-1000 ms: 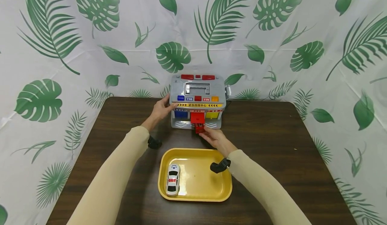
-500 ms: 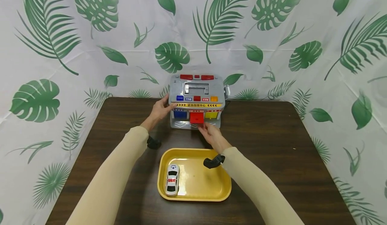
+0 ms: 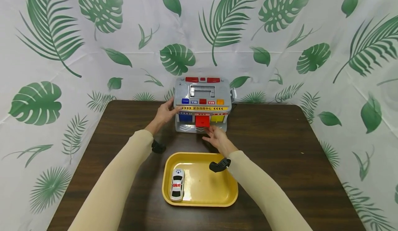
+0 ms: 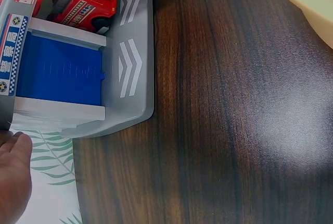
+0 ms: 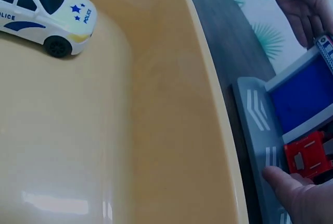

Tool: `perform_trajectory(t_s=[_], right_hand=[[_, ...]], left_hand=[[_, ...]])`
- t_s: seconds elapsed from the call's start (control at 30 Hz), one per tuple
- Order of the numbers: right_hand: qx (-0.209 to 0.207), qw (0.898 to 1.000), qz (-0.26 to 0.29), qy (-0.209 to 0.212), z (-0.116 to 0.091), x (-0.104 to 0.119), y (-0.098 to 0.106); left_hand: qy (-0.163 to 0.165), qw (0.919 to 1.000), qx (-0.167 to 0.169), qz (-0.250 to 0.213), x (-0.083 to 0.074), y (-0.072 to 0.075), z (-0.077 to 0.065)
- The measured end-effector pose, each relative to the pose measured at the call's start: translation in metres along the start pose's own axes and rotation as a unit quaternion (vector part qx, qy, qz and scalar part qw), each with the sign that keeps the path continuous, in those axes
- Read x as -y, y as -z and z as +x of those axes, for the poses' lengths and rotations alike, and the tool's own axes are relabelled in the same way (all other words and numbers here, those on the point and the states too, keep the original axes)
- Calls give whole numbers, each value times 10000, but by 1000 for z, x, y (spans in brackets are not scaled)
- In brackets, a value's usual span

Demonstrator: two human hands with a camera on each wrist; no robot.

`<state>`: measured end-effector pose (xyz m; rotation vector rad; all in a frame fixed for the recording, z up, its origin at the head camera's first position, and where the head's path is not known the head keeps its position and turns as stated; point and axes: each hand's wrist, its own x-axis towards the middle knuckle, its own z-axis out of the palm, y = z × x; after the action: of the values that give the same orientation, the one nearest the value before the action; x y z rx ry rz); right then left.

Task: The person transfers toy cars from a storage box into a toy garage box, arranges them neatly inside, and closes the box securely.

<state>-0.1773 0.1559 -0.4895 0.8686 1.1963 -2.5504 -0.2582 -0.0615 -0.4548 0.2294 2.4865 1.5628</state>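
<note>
I watched the person's right hand (image 3: 219, 139) touch the front of a red toy truck (image 4: 88, 2) with its fingertips, the thumb standing off to one side, so I read that grip as open, with nothing pinched. The truck stood in the middle bay of a grey toy station (image 3: 202, 108), its nose jutting onto the front ledge beneath the outward-tilted red door (image 3: 202, 121) and its rear inside. I had the station at the middle of the far edge of the table (image 3: 267, 148). The left hand (image 3: 164, 113) rested on the station's left side, fingers extended, thumb over the front, near the lowered blue door (image 4: 62, 70). Nearer the person, I saw a yellow tray (image 3: 208, 184), with a white police car (image 3: 177, 184) along its left edge, bonnet toward the far rim.
</note>
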Motion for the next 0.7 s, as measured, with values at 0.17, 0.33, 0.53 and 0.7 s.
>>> perform_trajectory(t_s=[0.17, 0.33, 0.53, 0.7], right_hand=[[134, 9995, 274, -28, 1, 0, -1], [501, 9981, 358, 11, 3, -1, -2], [760, 9970, 68, 112, 4, 2, 0], [762, 9970, -25, 109, 4, 2, 1]], left_hand=[[-28, 10000, -11, 42, 0, 0, 1], [21, 10000, -28, 42, 1, -1, 0], [38, 10000, -38, 20, 2, -2, 1], [3, 10000, -57, 7, 2, -2, 2]])
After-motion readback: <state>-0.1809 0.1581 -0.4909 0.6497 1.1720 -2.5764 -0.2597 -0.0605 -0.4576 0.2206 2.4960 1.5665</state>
